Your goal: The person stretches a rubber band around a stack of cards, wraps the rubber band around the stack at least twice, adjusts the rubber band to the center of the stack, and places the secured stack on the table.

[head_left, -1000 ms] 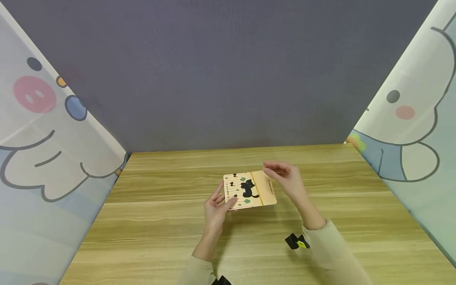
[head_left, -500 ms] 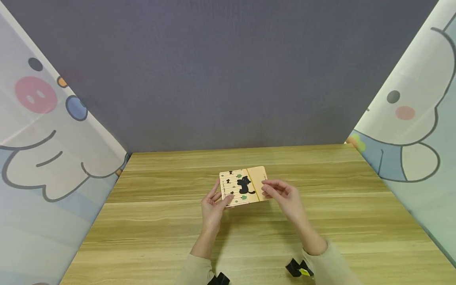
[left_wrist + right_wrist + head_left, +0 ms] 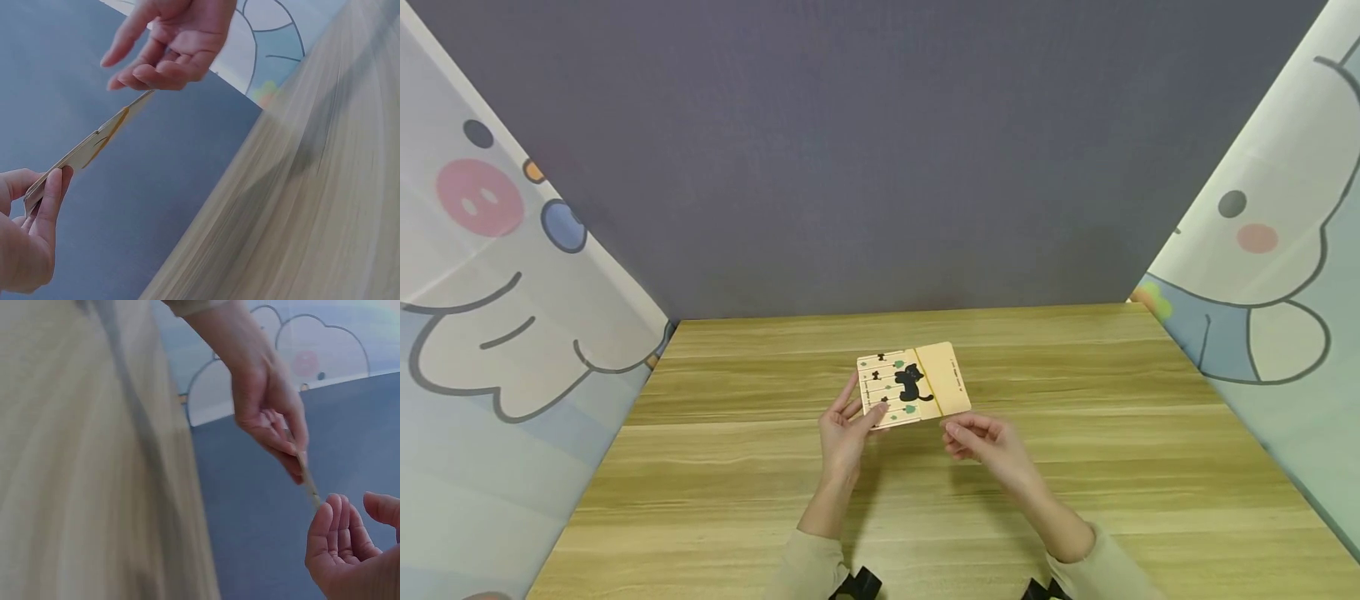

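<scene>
My left hand (image 3: 842, 440) grips a thin cream notebook (image 3: 951, 379) by its left end, thumb on top and fingers beneath. A black cat and small green leaves decorate its cover, with a plain cream strip at the right. Between the two runs a narrow yellow band (image 3: 928, 383); in the left wrist view this band (image 3: 106, 139) bows away from the notebook's face. Just off the lower right corner is my right hand (image 3: 992, 450), fingers loosely bent and holding nothing. Its thumb stands apart from the fingertips (image 3: 334, 503) in the right wrist view.
Below the hands lies a wood-grain table (image 3: 737, 492). A dark grey panel (image 3: 880, 167) rises behind it, and cartoon-printed sheets (image 3: 482, 333) flank both sides. Black wrist mounts (image 3: 859, 583) show at the bottom edge.
My right hand has moved down along the notebook's right end, from its upper corner to below its lower corner. The notebook and left hand have shifted slightly left and up.
</scene>
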`<move>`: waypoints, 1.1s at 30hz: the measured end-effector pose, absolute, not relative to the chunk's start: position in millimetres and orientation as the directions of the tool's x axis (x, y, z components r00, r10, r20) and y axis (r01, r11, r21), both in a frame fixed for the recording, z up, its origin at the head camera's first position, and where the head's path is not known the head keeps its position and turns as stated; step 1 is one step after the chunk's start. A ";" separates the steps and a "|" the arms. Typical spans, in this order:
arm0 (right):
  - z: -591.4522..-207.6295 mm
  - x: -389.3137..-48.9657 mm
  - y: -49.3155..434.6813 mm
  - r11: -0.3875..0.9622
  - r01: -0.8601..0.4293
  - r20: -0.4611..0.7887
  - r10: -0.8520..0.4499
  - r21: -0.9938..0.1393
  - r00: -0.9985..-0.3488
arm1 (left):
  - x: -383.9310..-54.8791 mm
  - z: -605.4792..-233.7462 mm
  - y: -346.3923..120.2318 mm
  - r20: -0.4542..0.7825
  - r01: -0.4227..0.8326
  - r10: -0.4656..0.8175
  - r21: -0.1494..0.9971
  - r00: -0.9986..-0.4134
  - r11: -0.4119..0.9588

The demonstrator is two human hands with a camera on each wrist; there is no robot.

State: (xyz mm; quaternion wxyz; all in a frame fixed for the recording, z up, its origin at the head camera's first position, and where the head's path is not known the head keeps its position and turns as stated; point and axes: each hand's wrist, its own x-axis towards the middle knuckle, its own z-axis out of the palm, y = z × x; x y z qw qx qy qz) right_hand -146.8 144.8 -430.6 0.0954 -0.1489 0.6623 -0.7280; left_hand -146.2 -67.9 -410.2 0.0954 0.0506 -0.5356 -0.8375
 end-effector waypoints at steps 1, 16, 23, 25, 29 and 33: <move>-419.9 -142.3 142.7 -0.104 -0.020 0.055 -0.349 -0.994 -0.935 | -146.2 -410.3 -68.0 0.020 0.107 -0.212 0.907 -0.977 -0.407; -402.3 -143.0 144.7 -0.125 0.299 -0.231 -0.388 -0.946 -0.892 | -144.6 -410.9 -64.5 0.000 0.088 -0.193 0.891 -0.981 -0.445; -401.6 -146.7 144.5 -0.152 0.326 -0.263 -0.331 -0.933 -0.906 | -144.4 -411.4 -62.8 0.001 0.086 -0.184 0.886 -0.983 -0.456; -401.8 -147.1 144.0 -0.158 0.325 -0.261 -0.327 -0.932 -0.908 | -144.1 -411.5 -62.3 0.005 0.087 -0.180 0.888 -0.984 -0.452; -402.5 -147.3 141.2 -0.171 0.318 -0.258 -0.300 -0.932 -0.918 | -143.5 -412.0 -61.0 0.014 0.093 -0.177 0.890 -0.984 -0.446; -403.3 -146.8 135.8 -0.175 0.318 -0.259 -0.295 -0.932 -0.920 | -142.8 -411.7 -58.6 0.010 0.092 -0.186 0.894 -0.983 -0.440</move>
